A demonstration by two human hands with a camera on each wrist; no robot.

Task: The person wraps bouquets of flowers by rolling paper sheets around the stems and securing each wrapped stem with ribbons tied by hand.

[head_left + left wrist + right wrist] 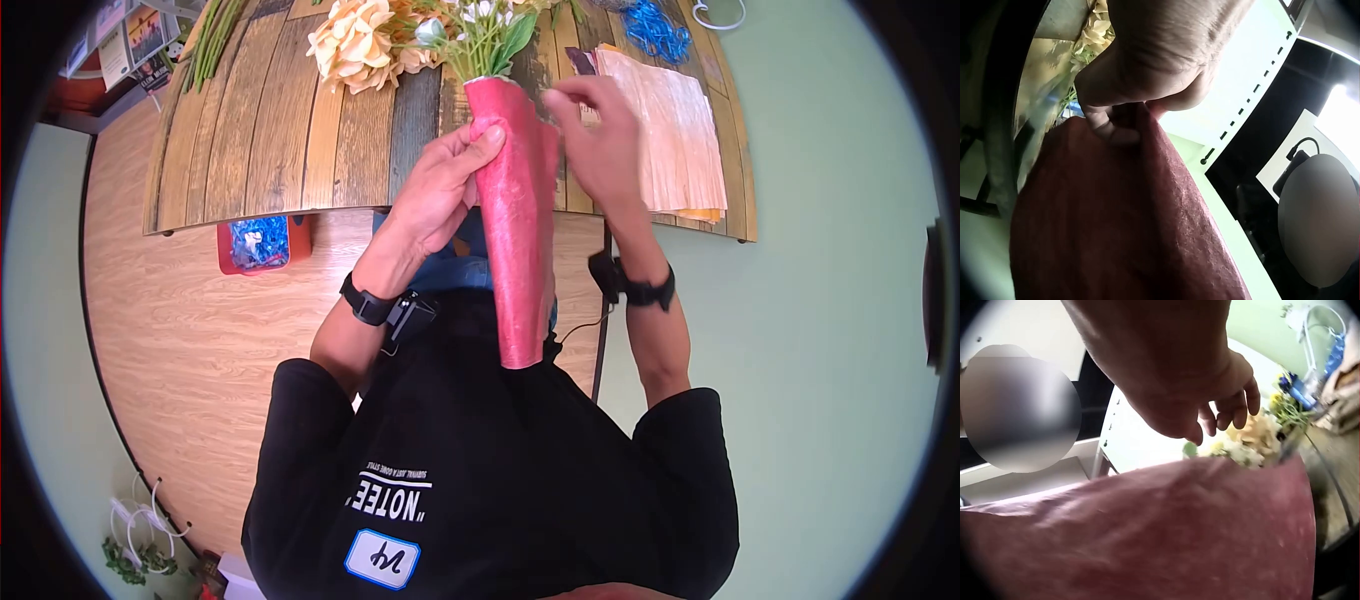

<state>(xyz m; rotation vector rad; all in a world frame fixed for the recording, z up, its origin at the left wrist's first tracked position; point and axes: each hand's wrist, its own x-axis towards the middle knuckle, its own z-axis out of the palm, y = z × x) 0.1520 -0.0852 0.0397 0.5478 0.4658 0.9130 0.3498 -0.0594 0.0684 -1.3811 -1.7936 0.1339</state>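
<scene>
A rolled sheet of pink wrapping paper (517,230) hangs over the table's near edge, narrowing toward the person's lap. From its upper end come green leaves and small white flowers (480,30), and their stems inside are hidden by the paper. My left hand (437,190) grips the paper near its top, thumb on the front. In the left wrist view, those fingers pinch a fold of the paper (1097,219). Just right of the paper's upper edge is my right hand (603,140), slightly blurred. The right wrist view shows its fingers (1232,412) loosely bent, holding nothing.
Large cream flowers (355,45) lie on the wooden table (270,130) at left, with green stems (208,40) beyond. Pale pink paper sheets (670,130) lie at right, below blue shredded strands (657,30). A red bin (298,240) with blue strands stands on the floor.
</scene>
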